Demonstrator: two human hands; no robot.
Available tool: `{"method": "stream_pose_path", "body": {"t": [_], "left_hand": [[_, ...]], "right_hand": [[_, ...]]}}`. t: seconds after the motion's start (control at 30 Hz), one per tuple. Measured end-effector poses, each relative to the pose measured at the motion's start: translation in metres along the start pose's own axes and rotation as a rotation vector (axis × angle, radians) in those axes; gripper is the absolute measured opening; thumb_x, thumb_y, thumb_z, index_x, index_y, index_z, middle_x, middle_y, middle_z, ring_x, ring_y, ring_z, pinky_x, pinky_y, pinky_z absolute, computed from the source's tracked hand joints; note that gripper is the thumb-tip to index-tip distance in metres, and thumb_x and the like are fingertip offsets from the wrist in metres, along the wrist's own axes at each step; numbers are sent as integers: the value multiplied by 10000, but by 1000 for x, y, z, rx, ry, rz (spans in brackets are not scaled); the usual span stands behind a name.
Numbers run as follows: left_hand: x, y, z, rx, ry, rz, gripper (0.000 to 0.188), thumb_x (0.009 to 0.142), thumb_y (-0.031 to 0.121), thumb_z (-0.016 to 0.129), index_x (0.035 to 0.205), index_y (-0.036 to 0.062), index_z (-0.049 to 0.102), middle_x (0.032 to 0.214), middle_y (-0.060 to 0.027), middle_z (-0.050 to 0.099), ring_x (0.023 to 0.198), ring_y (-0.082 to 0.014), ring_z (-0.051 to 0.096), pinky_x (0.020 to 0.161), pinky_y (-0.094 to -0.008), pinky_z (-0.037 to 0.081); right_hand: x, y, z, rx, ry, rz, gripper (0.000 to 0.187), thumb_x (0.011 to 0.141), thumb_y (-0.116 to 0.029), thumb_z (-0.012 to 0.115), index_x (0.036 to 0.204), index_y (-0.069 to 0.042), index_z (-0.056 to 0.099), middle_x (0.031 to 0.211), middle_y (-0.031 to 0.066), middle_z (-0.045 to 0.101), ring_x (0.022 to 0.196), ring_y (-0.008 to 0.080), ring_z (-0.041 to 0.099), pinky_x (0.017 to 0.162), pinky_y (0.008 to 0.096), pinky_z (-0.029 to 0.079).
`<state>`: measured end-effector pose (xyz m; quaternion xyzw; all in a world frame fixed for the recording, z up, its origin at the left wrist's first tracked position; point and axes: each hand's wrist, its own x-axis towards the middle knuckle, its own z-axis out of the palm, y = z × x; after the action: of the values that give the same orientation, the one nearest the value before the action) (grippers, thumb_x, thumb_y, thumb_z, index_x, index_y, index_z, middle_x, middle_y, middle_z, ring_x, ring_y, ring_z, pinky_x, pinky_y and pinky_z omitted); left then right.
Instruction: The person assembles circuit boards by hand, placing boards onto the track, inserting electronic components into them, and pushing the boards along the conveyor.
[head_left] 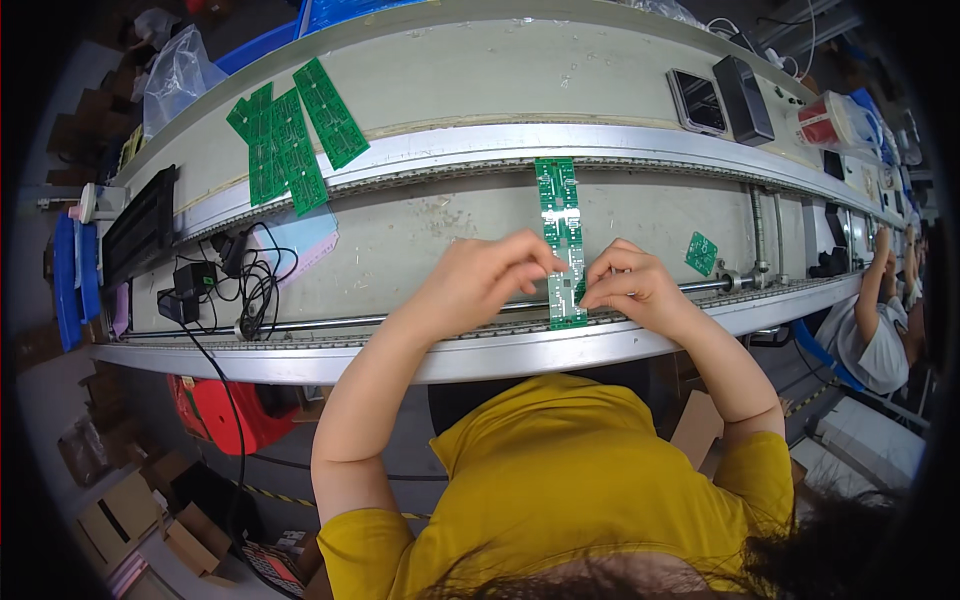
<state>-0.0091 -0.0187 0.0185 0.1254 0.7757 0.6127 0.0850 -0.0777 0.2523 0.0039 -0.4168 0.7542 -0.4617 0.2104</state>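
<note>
A long green circuit board (567,248) lies across the line, bridging its two metal rails. My left hand (492,274) is at the board's left edge, fingers curled and the index fingertip over the surface. On the opposite edge, my right hand (637,287) pinches with thumb and fingers close to the board. Whatever either pinch holds is too small or hidden to make out. To the right of my right hand, a small green board piece (701,254) rests between the rails.
Several green circuit boards (285,140) overlap at the far left. Black cables and adapters (250,280) lie near the left end by a black frame (140,225). A phone (697,101) and a black box (743,100) sit beyond the far rail (450,150). Another person (872,330) works at right.
</note>
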Motion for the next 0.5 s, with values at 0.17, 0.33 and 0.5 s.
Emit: {"method": "stream_pose_path", "body": {"t": [0.17, 0.33, 0.5], "left_hand": [[-1, -6, 6, 235, -137, 42, 79, 951, 30, 615, 996, 88, 587, 1005, -23, 802, 559, -154, 629, 565, -252, 477], [-2, -6, 10, 143, -111, 70, 65, 956, 49, 616, 988, 88, 576, 955, -10, 803, 510, -173, 598, 541, -272, 456], [-1, -9, 10, 129, -107, 96, 61, 958, 50, 610, 991, 90, 577, 960, -13, 803, 509, -171, 588, 536, -277, 453]], "right_hand": [[1, -8, 0, 56, -13, 107, 155, 768, 19, 806, 856, -108, 812, 923, -21, 648, 887, 147, 535, 740, 271, 445], [-1, -10, 1, 51, -19, 125, 161, 765, 25, 805, 856, -107, 810, 926, -15, 650, 898, 149, 536, 750, 275, 444], [1, -6, -1, -90, -31, -32, 168, 757, 27, 807, 858, -108, 808, 928, -13, 650, 902, 156, 535, 765, 277, 443]]}}
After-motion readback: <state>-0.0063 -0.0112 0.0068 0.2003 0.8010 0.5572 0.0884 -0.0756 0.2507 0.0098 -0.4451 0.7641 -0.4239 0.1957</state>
